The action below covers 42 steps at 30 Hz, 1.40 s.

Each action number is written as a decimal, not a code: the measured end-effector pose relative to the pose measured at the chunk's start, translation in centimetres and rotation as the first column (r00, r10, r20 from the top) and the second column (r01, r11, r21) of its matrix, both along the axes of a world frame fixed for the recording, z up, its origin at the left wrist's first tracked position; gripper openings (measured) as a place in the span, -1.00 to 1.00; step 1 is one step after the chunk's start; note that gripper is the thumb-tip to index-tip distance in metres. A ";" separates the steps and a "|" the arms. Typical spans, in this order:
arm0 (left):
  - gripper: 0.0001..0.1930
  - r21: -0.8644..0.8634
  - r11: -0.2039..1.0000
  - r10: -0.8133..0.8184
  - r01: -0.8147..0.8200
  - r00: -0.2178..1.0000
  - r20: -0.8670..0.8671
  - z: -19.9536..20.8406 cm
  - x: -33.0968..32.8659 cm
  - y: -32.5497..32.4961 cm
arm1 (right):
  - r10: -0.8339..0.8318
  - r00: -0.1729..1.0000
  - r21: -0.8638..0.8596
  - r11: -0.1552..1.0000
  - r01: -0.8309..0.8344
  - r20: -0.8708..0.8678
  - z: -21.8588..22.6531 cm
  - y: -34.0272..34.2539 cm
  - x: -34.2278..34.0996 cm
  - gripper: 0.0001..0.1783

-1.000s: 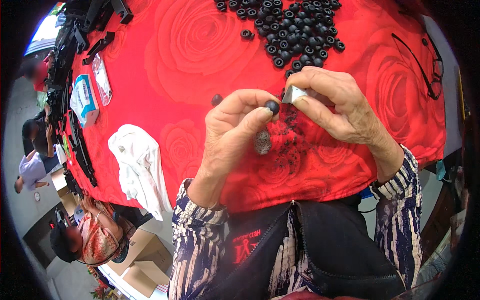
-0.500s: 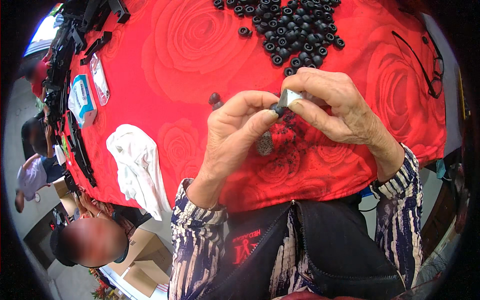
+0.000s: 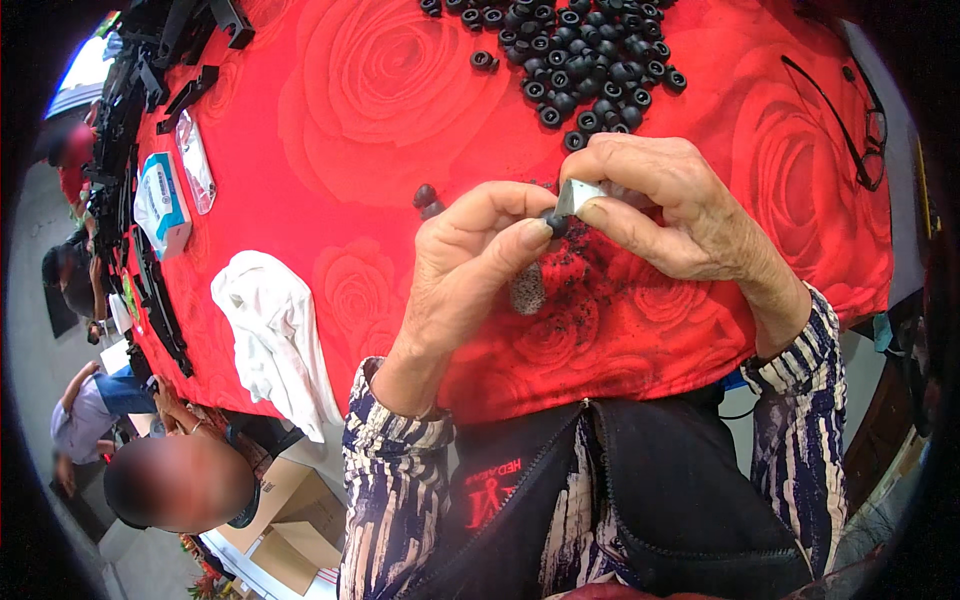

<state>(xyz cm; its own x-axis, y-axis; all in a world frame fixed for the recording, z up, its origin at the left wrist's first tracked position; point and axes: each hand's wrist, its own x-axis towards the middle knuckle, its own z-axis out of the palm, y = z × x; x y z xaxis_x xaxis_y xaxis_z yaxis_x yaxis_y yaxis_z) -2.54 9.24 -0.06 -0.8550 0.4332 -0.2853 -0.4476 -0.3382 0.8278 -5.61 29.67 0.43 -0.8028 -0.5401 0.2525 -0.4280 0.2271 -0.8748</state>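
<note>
Over the red rose-patterned tablecloth (image 3: pixel 380 90), my left hand (image 3: pixel 450 265) pinches a small black rubber-like knob (image 3: pixel 554 224) between thumb and fingertips. My right hand (image 3: pixel 675 205) grips a short metal blade (image 3: pixel 567 198) with a pale wrapped or flat back, its edge at the knob. Whether the blade is cutting in cannot be made out. Black crumbs (image 3: pixel 580 290) lie scattered below both hands. A grey speckled lump (image 3: pixel 528 292) sits beneath my left thumb, partly covered. Just left of my left hand lies a dark knob-shaped piece (image 3: pixel 427 199).
Many similar black knobs (image 3: pixel 600 62) are heaped at the far side. Eyeglasses (image 3: pixel 868 155) rest at right. A white cloth (image 3: pixel 268 320), a blue-white box (image 3: pixel 163 205) and long black parts (image 3: pixel 157 290) are at left. A co-worker (image 3: pixel 180 480) sits at lower left, others beyond.
Both hands keep nearly the same pose, blade still at the knob. In the left background, people have shifted, one in a light top leaning differently. The view has moved slightly.
</note>
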 end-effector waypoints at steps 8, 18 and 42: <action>-0.78 -0.022 1.000 -0.004 0.006 0.998 0.060 -0.2 -0.1 0.1 | 0.010 1.000 0.001 1.000 -0.010 0.011 -0.1 0.1 0.0 -0.84; -0.78 0.004 1.000 -0.014 0.014 0.997 0.074 -0.2 -0.2 0.3 | 0.019 0.999 0.007 1.000 -0.019 0.047 0.2 0.3 0.0 -0.83; -0.80 0.148 0.988 -0.065 0.044 0.988 0.139 -0.6 0.2 0.4 | 0.155 0.987 -0.062 0.986 -0.158 -0.044 -1.2 0.7 -0.7 -0.83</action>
